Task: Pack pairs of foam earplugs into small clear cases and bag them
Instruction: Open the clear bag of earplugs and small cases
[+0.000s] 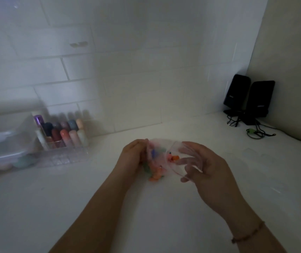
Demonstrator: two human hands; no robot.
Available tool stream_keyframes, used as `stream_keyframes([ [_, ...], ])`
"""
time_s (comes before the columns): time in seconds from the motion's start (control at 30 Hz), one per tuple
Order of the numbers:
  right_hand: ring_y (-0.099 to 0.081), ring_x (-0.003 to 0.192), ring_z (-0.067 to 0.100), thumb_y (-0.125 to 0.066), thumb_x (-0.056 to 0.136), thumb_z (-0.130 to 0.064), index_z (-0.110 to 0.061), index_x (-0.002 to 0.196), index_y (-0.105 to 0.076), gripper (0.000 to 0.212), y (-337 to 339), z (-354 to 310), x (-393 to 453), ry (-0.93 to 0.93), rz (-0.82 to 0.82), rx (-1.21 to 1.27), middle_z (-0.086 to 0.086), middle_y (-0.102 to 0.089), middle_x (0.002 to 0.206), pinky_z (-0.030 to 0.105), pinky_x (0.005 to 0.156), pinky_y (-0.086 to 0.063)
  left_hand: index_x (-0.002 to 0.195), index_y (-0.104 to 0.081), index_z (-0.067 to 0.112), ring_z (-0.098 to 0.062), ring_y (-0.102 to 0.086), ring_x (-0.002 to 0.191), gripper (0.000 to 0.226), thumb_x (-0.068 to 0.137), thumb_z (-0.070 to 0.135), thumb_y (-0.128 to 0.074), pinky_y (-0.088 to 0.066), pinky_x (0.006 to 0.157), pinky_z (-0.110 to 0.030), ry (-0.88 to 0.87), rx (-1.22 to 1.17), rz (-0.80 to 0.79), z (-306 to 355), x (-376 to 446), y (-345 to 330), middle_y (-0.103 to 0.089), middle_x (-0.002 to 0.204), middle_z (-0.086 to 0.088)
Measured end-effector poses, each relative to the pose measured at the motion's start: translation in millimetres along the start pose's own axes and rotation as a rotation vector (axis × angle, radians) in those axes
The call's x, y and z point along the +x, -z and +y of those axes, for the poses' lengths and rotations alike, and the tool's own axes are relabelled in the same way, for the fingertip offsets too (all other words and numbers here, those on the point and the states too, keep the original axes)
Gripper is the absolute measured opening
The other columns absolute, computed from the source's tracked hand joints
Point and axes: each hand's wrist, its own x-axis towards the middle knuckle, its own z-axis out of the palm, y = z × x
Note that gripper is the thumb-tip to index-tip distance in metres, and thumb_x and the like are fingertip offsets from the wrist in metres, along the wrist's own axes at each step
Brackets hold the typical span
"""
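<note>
The view is dim and blurred. My left hand (133, 156) grips the left edge of a clear plastic bag (158, 157) above the white counter. Blue, green and orange foam earplugs (155, 175) show through the bag. My right hand (200, 167) holds a small clear case (178, 157) at the bag's right side, fingers curled round it. An orange earplug (175, 158) shows inside the case. Whether the case is inside the bag's mouth or just beside it, I cannot tell.
A clear organizer (64, 141) with several coloured tubes stands at the back left against the tiled wall, beside a clear lidded box (2, 143). Two black speakers (250, 99) with cables (255, 130) sit in the back right corner.
</note>
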Motion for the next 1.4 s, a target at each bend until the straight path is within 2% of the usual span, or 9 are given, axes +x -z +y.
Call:
stream_keyframes([
  [0.17,-0.07,0.089,0.009,-0.059,0.081,0.02,-0.024,0.11,-0.062,0.052,0,-3,-2,-0.224,-0.037,0.054,-0.006,-0.063,0.117,0.026,0.058,-0.056,0.085,-0.067,0.011,-0.03,-0.065,0.082,0.02,0.088,0.029,-0.06,-0.052,0.087,-0.044,0.22,-0.308,0.014,8,0,16,-0.067,0.087,-0.014],
  [0.37,-0.072,0.077,0.017,-0.072,0.072,-0.008,-0.017,0.118,-0.064,0.048,-6,4,-8,-0.338,-0.178,-0.11,0.003,-0.063,0.117,0.032,0.06,-0.059,0.077,-0.059,0.009,-0.018,-0.06,0.057,0.016,0.089,0.02,-0.06,-0.051,0.06,-0.028,-0.048,-0.281,0.004,16,3,24,-0.064,0.062,-0.003],
  [0.53,-0.069,0.057,0.02,-0.064,0.085,-0.005,-0.015,0.09,-0.067,0.012,-12,2,-9,-0.262,-0.064,-0.327,0.002,-0.069,0.091,0.039,0.045,-0.056,0.068,-0.065,0.014,-0.014,-0.053,0.055,0.015,0.068,0.026,-0.074,-0.043,0.053,-0.023,-0.131,-0.085,0.037,16,4,36,-0.063,0.063,-0.001],
  [0.7,-0.069,0.053,0.021,-0.052,0.094,-0.01,-0.012,0.074,-0.066,0.025,-16,-8,-12,-0.211,-0.036,-0.375,0.001,-0.069,0.064,0.037,0.039,-0.054,0.068,-0.066,0.013,-0.012,-0.052,0.054,0.012,0.074,0.021,-0.074,-0.046,0.052,-0.021,-0.095,-0.072,0.032,18,3,36,-0.065,0.066,0.0],
  [0.9,-0.066,0.049,0.02,-0.053,0.094,-0.005,-0.009,0.078,-0.066,0.021,-18,-5,-11,-0.277,-0.059,-0.294,0.008,-0.068,0.062,0.029,0.037,-0.05,0.07,-0.062,0.009,-0.009,-0.04,0.04,0.02,0.087,0.015,-0.069,-0.035,0.048,-0.022,-0.182,0.095,0.129,13,9,35,-0.058,0.051,0.004],
  [1.03,-0.067,0.051,0.028,-0.053,0.095,-0.004,-0.011,0.085,-0.064,0.016,-21,-2,-12,-0.323,-0.028,-0.184,0.012,-0.069,0.063,0.029,0.041,-0.049,0.084,-0.065,0.01,-0.014,-0.057,0.054,0.024,0.092,0.033,-0.062,-0.046,0.053,-0.024,-0.103,0.068,0.084,14,8,30,-0.07,0.07,0.001],
  [1.13,-0.068,0.057,0.035,-0.052,0.095,-0.002,-0.013,0.092,-0.061,0.014,-20,-2,-11,-0.334,-0.006,-0.143,0.016,-0.07,0.067,0.032,0.045,-0.052,0.094,-0.068,0.012,-0.015,-0.064,0.064,0.035,0.094,0.044,-0.055,-0.049,0.059,-0.024,-0.033,0.252,0.006,10,7,28,-0.073,0.079,-0.001],
  [1.27,-0.069,0.059,0.033,-0.048,0.093,0.005,-0.011,0.099,-0.06,0.021,-30,-4,-18,-0.393,-0.115,-0.071,0.017,-0.07,0.069,0.035,0.048,-0.055,0.082,-0.069,0.01,-0.01,-0.057,0.046,0.012,0.091,0.016,-0.065,-0.046,0.047,-0.02,-0.145,0.362,0.027,12,8,32,-0.069,0.062,0.003],
  [1.4,-0.072,0.064,0.03,-0.051,0.091,0.005,-0.014,0.108,-0.057,0.026,-43,-10,-26,-0.439,-0.215,-0.035,0.019,-0.069,0.078,0.03,0.048,-0.053,0.082,-0.068,0.011,-0.012,-0.048,0.034,0.01,0.091,0.01,-0.064,-0.04,0.037,-0.02,-0.167,0.427,0.139,10,21,50,-0.07,0.07,-0.005],
])
